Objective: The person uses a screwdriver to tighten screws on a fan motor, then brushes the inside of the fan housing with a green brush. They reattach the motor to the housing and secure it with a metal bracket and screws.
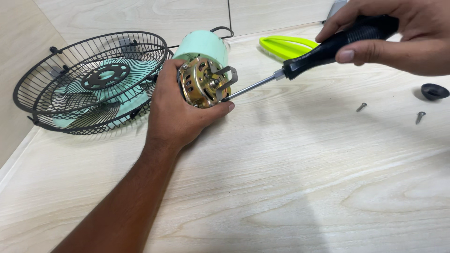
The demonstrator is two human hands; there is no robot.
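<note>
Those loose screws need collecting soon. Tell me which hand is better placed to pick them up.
Probably the right hand: it hovers just above the two screws, though it grips the screwdriver. The left hand is farther off, clasping the motor.

Fan cage (89,79) left of motor (202,82), two screws (361,107) far right on table (290,187)

The left arm comes up from the bottom edge, bare and almost straight; the left hand (176,110) is curled, thumb lying flat on the near side, fingers wrapped round the far side and mostly hidden; the right hand (393,35) comes in from the top right corner, fingers bent in a tight grip, thumb pressed along the underside; its wrist is out of view.
</note>
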